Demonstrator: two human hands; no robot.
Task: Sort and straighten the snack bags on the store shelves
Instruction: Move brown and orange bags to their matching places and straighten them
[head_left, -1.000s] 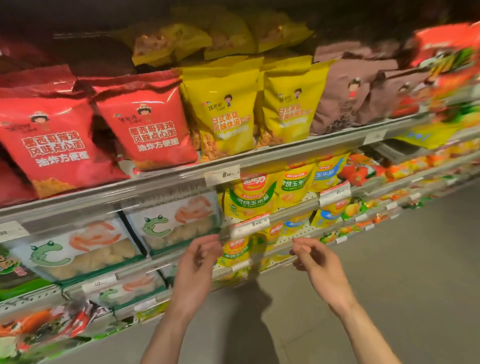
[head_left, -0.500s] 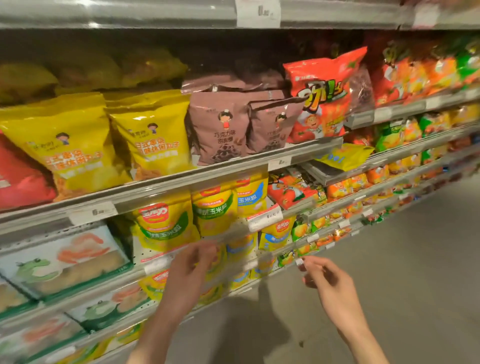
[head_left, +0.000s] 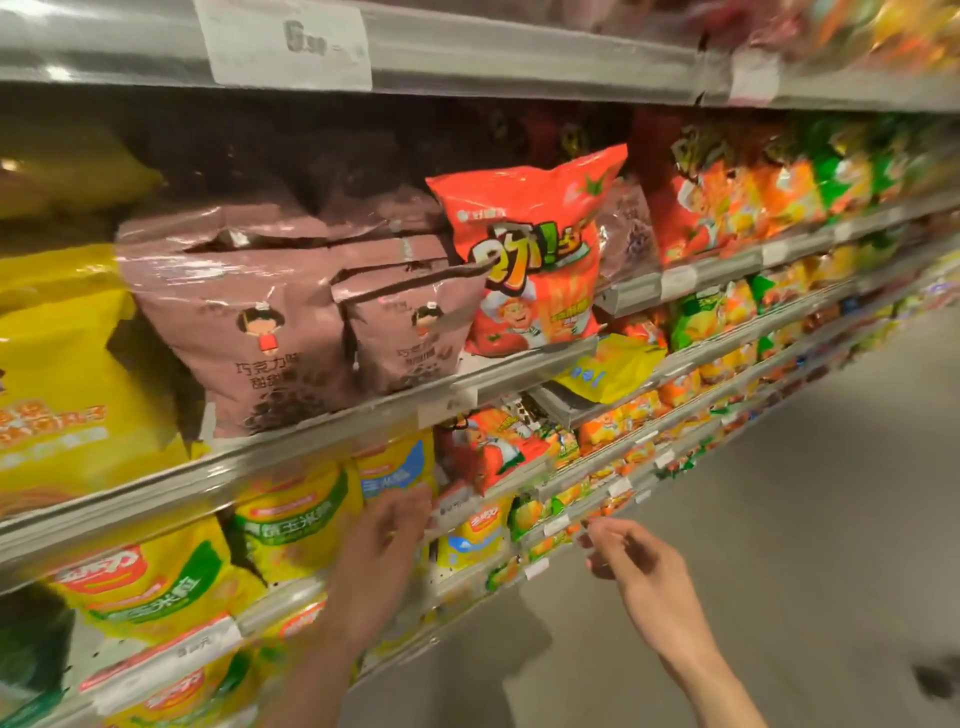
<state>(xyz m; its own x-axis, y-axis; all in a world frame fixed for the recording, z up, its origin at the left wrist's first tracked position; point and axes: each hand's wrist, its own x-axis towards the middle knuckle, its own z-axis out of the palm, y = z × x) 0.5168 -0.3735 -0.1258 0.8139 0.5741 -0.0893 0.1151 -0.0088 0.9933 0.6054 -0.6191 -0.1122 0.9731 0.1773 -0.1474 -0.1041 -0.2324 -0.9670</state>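
L hand spread on yellow-blue bag, R hand loosely curled, empty — red bag w/ tilt could tip if bumped.

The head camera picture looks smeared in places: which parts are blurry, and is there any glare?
Head view: the orange tomato bag is fairly sharp; the far bags at right and the left hand are motion-smeared. Glare streaks the upper shelf rail. Shelf lines bow from the wide lens.
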